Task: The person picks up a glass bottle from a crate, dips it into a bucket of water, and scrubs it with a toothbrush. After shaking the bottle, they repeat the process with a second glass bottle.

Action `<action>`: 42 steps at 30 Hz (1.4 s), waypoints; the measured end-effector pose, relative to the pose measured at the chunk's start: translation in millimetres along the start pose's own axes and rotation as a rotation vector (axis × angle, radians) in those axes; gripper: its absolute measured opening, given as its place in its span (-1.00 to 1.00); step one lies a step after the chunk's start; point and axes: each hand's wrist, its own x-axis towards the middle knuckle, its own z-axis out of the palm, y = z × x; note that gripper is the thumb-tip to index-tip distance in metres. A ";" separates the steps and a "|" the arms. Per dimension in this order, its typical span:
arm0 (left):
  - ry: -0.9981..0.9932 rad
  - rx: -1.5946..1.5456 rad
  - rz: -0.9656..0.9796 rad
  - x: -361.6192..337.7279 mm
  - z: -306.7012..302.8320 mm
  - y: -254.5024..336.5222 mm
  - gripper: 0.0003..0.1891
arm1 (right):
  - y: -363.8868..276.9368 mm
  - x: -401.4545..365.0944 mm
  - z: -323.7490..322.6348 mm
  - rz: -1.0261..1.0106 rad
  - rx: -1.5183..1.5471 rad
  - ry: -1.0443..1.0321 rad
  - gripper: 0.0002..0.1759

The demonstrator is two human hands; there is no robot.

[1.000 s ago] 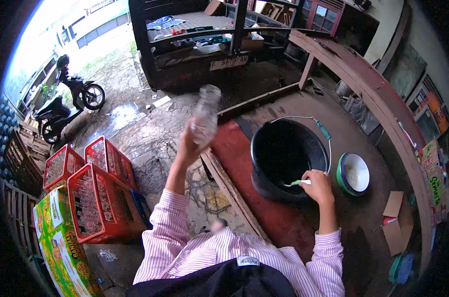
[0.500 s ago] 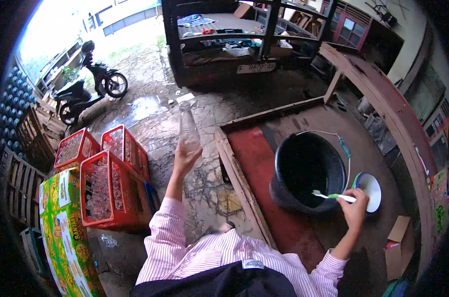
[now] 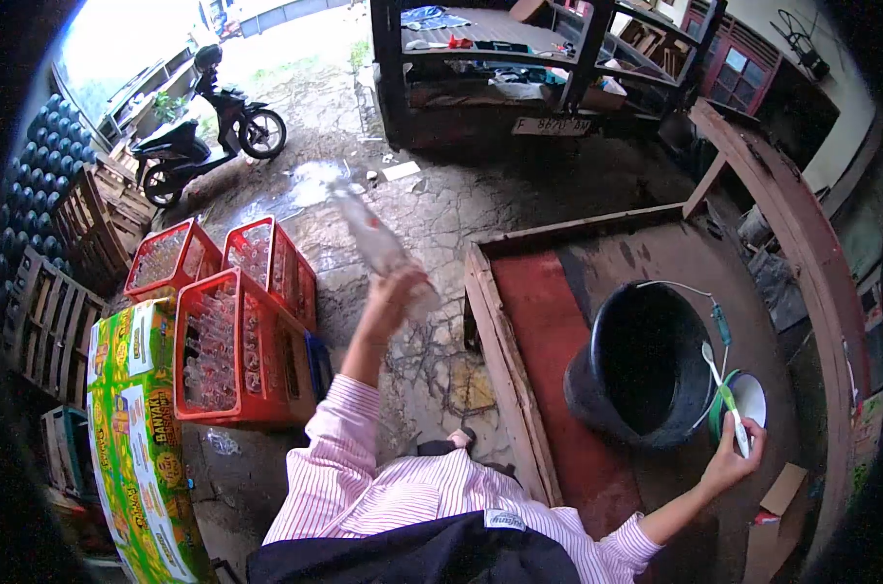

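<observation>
My left hand (image 3: 395,292) is closed round a clear glass bottle (image 3: 368,229), which tilts up and to the left over the cracked floor and is a little blurred. In my right hand (image 3: 734,457) is a white and green brush (image 3: 726,393), its head pointing up. Behind that hand sits a white bowl (image 3: 751,397) with a green rim. A large black bucket (image 3: 583,384) with a wire handle stands just left of the bowl, on the red and brown surface.
Red crates (image 3: 291,384) of glass bottles stand at the left, beside a green and yellow printed stack (image 3: 120,428). A motorbike (image 3: 218,141) is parked farther back. A wooden frame edge (image 3: 505,360) runs between floor and bucket. Cardboard (image 3: 784,487) lies at the lower right.
The bottle has tipped from nearly upright to leaning left. The brush has swung from lying level over the bucket to pointing up beside the bowl. The whole view has shifted.
</observation>
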 end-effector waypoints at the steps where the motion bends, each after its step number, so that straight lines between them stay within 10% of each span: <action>1: 0.016 0.070 -0.089 -16.2 16.1 -7.8 -0.63 | 2.1 -0.8 4.6 -0.048 0.018 0.041 -0.83; 10: 0.006 -0.596 -0.811 -154.8 45.3 -110.8 -0.74 | 12.6 -31.2 29.8 -0.037 -0.043 0.167 -0.84; 13: 0.167 -0.450 -0.793 -117.4 33.4 -86.7 -0.79 | 18.4 -36.5 21.8 -0.075 -0.055 0.157 -0.82; 18: 0.301 -0.254 -0.236 51.9 -12.4 45.6 -0.53 | 0.0 -43.1 15.9 -0.014 -0.154 0.173 -0.77; 20: -0.329 -0.731 -0.228 168.6 -116.6 59.2 -0.56 | -28.2 -46.9 21.6 -0.087 -0.335 0.218 -0.74; 22: 0.326 -0.824 -0.251 201.6 -114.7 123.2 -0.61 | -44.2 -46.2 27.0 -0.250 -0.325 0.225 -0.79; 23: 0.270 -0.911 -0.275 215.7 -135.2 133.3 -0.63 | -55.9 -45.6 30.6 -0.292 -0.362 0.262 -0.81; 37: 0.271 -0.949 -0.294 219.3 -253.1 163.5 -0.75 | -183.4 -72.7 92.3 -0.509 -0.692 0.515 -0.79; 42: 0.238 -1.051 -0.317 201.8 -269.4 130.8 -0.72 | -171.9 -72.7 115.7 -0.432 -0.302 0.474 -0.80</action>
